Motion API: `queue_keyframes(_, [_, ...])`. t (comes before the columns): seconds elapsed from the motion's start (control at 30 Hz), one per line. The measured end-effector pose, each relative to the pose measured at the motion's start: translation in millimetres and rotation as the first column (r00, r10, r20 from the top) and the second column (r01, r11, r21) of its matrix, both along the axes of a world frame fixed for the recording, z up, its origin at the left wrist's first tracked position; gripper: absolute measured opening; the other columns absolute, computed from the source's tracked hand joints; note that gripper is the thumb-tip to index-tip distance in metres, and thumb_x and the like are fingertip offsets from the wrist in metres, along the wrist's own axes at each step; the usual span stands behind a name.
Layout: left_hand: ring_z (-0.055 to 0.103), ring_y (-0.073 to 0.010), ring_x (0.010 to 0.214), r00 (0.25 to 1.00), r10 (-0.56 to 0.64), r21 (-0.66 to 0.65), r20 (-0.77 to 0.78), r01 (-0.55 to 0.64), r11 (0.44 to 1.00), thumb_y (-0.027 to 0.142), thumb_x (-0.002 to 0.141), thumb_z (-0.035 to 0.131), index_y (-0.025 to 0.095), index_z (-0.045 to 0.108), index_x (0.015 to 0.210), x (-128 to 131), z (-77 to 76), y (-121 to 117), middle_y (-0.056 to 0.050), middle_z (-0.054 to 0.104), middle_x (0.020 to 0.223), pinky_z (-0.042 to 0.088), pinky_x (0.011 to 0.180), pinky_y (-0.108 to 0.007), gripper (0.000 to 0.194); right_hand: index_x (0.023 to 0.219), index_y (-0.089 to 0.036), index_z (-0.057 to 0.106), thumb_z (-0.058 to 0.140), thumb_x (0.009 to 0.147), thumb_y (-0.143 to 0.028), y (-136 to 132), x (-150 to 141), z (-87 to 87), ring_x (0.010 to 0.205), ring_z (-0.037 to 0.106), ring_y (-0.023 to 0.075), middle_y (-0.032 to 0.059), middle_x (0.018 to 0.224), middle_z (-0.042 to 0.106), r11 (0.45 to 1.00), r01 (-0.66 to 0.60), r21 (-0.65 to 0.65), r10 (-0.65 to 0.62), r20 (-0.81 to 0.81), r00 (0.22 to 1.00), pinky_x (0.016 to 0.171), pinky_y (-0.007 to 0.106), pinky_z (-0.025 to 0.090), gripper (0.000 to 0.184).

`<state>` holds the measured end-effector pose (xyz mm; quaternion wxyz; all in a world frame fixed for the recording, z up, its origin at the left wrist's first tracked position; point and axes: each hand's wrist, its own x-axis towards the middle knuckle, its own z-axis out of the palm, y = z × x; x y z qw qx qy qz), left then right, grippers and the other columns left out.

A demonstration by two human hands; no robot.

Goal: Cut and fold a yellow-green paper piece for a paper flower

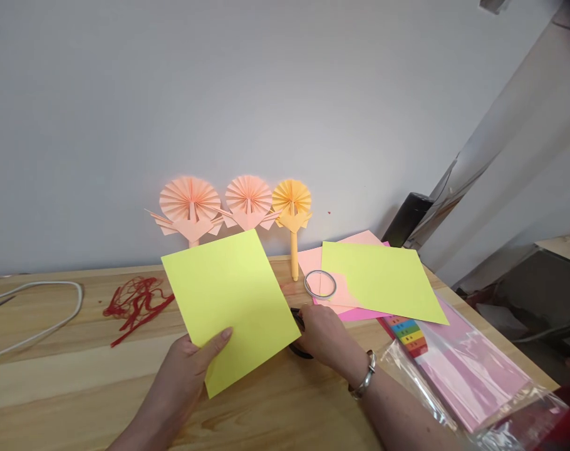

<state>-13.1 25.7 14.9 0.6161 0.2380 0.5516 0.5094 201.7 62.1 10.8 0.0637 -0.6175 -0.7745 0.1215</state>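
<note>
A sheet of yellow-green paper is raised and tilted above the table, with my left hand closed on its lower left edge, thumb on top. By the sheet's lower right corner, my right hand is closed around black-handled scissors. Only parts of the dark handle loops show; the blades are hidden by the paper and my hand. Just beyond my right hand, a roll of tape lies on pink paper. A second yellow-green sheet rests on the pink paper to the right.
Two pink folded-paper fans and an orange one lean against the wall. Red strings and a white cable lie left. At right are a plastic-wrapped paper pack and a black cylinder.
</note>
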Motion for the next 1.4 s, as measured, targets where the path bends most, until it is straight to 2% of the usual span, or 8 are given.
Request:
queue_keyframes(0.17, [0.067,-0.0317,0.094,0.999,0.01,0.027,-0.038,-0.009,1.0,0.026,0.061,0.079,0.015,0.071,0.093,0.6,-8.0,0.9,-0.01,0.074,0.099,0.057,0.077,-0.036,0.035,0.066,-0.015,0.055,0.047,0.085,-0.027,3.1,-1.4,3.0,0.058,0.052,0.0136,0.0057,0.066,0.061,0.998,0.031,0.051,-0.022,-0.177,0.984,0.05,0.024,0.027,0.023])
queue_keyframes(0.27, [0.068,-0.0306,0.091,0.999,0.026,0.005,-0.034,-0.026,1.0,0.023,0.06,0.079,0.015,0.071,0.092,1.7,-7.7,1.1,-0.009,0.075,0.095,0.057,0.076,-0.036,0.033,0.065,-0.016,0.052,0.038,0.091,-0.029,4.2,-1.8,6.5,0.061,0.049,0.0123,0.0027,0.066,0.056,0.994,0.057,0.097,-0.011,-0.418,0.908,0.055,0.023,0.031,0.033])
queue_keyframes(0.43, [0.071,-0.0285,0.081,0.99,0.022,-0.041,-0.136,-0.028,0.999,0.017,0.06,0.079,0.016,0.071,0.084,2.8,-10.1,0.8,-0.007,0.076,0.089,0.059,0.068,-0.034,0.026,0.065,-0.016,0.052,0.032,0.091,-0.051,0.2,-3.4,5.9,0.059,0.046,0.0122,0.001,0.063,0.052,0.994,-0.104,0.015,0.065,-0.864,0.499,0.054,0.024,0.036,0.048])
queue_keyframes(0.53, [0.071,-0.0272,0.079,0.977,-0.007,-0.037,-0.214,-0.001,0.999,0.018,0.059,0.079,0.016,0.071,0.082,2.7,-12.2,1.2,-0.007,0.076,0.087,0.059,0.067,-0.031,0.024,0.084,-0.016,0.061,0.058,0.08,-0.047,-2.8,-6.9,3.1,0.066,0.055,0.0152,0.0026,0.076,0.061,0.96,-0.259,-0.109,-0.043,-0.968,0.247,0.06,0.026,0.044,0.032])
queue_keyframes(0.6, [0.071,-0.0281,0.079,0.982,-0.029,-0.047,-0.188,0.021,0.999,0.02,0.06,0.08,0.015,0.071,0.083,2.7,-12.1,0.9,-0.008,0.076,0.086,0.059,0.066,-0.033,0.025,0.089,-0.016,0.064,0.066,0.075,-0.042,-2.8,-8.9,0.0,0.071,0.06,0.0175,0.0044,0.083,0.066,0.93,-0.312,-0.195,-0.142,-0.972,0.185,0.063,0.028,0.048,0.03])
queue_keyframes(0.77, [0.068,-0.031,0.092,0.995,-0.089,-0.073,0.049,0.092,0.993,0.029,0.067,0.075,0.015,0.068,0.096,1.4,-8.2,-2.3,-0.009,0.075,0.095,0.058,0.072,-0.038,0.033,0.077,-0.015,0.066,0.065,0.076,-0.039,4.4,-8.2,-11.0,0.067,0.061,0.0174,0.0048,0.081,0.068,0.944,-0.182,-0.275,-0.226,-0.942,0.248,0.058,0.027,0.048,0.025])
queue_keyframes(1.07, [0.064,-0.0301,0.1,0.98,-0.018,-0.027,0.197,0.024,0.999,0.029,0.07,0.072,0.015,0.062,0.115,-5.7,-13.1,0.7,-0.009,0.073,0.102,0.056,0.082,-0.035,0.049,0.073,-0.014,0.064,0.063,0.076,-0.036,8.3,-5.9,-12.2,0.061,0.057,0.0144,0.0028,0.073,0.065,0.946,-0.127,-0.298,-0.232,-0.898,0.374,0.052,0.023,0.043,0.022])
queue_keyframes(1.4, [0.062,-0.0318,0.104,0.978,0.021,-0.046,0.207,-0.011,0.999,0.03,0.067,0.074,0.019,0.07,0.104,-7.9,-21.4,5.4,-0.006,0.073,0.102,0.054,0.085,-0.034,0.04,0.061,-0.014,0.057,0.051,0.079,-0.034,11.4,-4.5,-16.1,0.057,0.053,0.0141,0.0022,0.063,0.06,0.971,0.017,-0.239,-0.204,-0.786,0.584,0.048,0.022,0.038,0.027])
